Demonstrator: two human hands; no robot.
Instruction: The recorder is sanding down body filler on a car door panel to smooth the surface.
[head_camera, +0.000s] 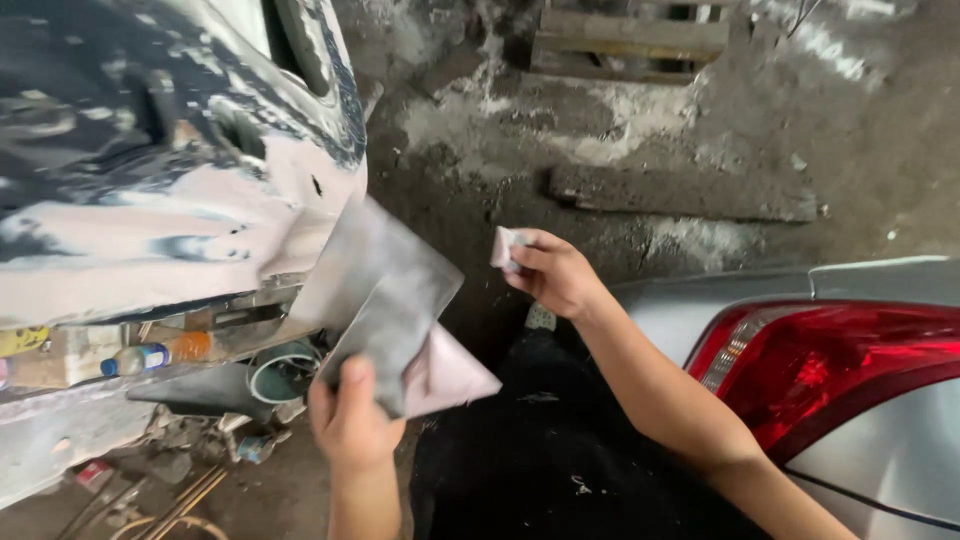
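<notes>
Low at about six o'clock, the left hand has its grip pressed together on a stack of flat sheets, thumb on top near the bottom edge, so that the sheets fan up and away from the palm toward twelve o'clock. The sheets look like grey metal or plastic spreader blades with a pinkish one under them jutting out toward three o'clock; held by one end this way, their broad faces stay open to view and free of the fingers. At two o'clock from that grip, the right hand pinches a small pale scrap between thumb and fingertips, kept just apart from the sheets' upper right edge. Beyond the sheets at ten o'clock rises a car body panel smeared with pale filler over dark paint. Beneath it, at nine o'clock, a bottle lies among clutter, with a round tub beside it. A silver car's red tail lamp sits at four o'clock, over a stained concrete floor.
</notes>
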